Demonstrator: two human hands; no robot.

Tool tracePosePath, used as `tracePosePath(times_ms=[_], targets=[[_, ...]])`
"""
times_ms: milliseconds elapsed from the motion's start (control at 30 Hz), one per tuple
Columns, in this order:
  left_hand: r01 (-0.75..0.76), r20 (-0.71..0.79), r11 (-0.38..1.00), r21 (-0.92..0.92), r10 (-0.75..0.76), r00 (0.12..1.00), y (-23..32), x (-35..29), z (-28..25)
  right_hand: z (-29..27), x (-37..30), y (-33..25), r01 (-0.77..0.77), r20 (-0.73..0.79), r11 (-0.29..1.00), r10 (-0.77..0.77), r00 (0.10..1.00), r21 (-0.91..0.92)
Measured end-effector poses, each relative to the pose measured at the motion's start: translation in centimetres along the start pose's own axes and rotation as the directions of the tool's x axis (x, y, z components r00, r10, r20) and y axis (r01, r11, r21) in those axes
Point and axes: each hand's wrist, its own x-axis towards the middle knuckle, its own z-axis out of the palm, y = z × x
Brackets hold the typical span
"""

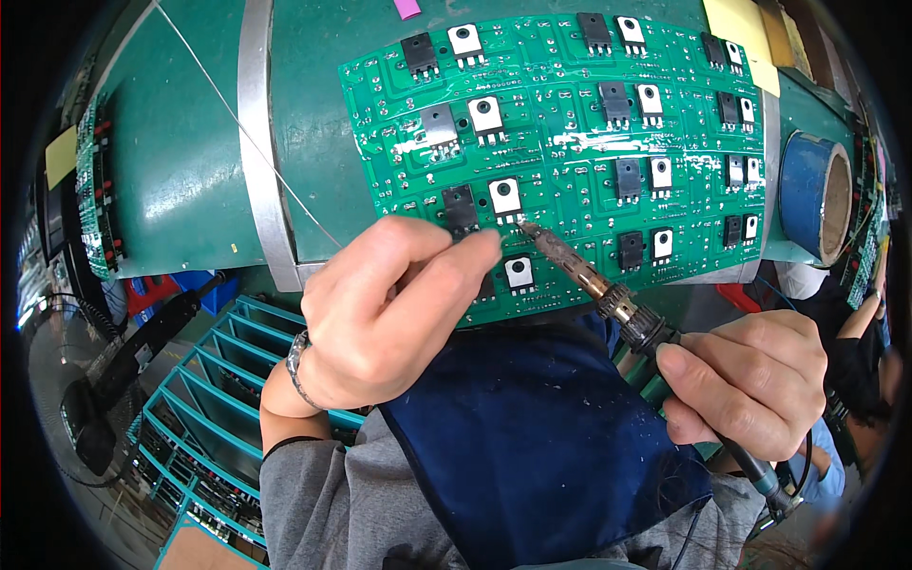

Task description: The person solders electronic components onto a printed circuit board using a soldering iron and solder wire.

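A large green circuit board (560, 204) lies on the bench, carrying rows of black and white flat three-legged components. My right hand (750, 385) grips a soldering iron (632, 313) by its dark handle. Its tip is at the legs of a white component (505, 197) in the third row from the top. My left hand (389, 313) is closed in a pinch just left of the tip, over the board's lower left part. A thin solder wire (209, 74) runs from the upper left into this hand; its end is hidden by the fingers.
A blue tape roll (815, 198) stands right of the board. Yellow paper (746, 33) lies at the upper right. A metal strip (256, 133) crosses the green bench. Below left is a teal slotted rack (223, 380). Another person's arm (860, 318) shows at the far right.
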Motion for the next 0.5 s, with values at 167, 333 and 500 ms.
tracePosePath(times_ms=[167,333,500], targets=[[-0.091,0.095,0.985,-0.144,0.105,0.99,-0.1,-1.9,-1.2,-0.9,-0.9,-0.9,-0.054,-0.035,0.999,0.053,0.998,-0.011],[-0.172,0.074,0.975,-0.141,0.183,0.98,-1.1,-2.6,-0.1,-1.4,-1.2,-1.3,-0.055,-0.035,0.999,0.055,0.998,0.0],[-0.167,-0.041,0.971,-0.173,0.162,0.986,-1.9,-1.5,1.3,-2.3,-1.1,-1.6,-0.08,-0.014,0.996,0.079,0.997,-0.05]])
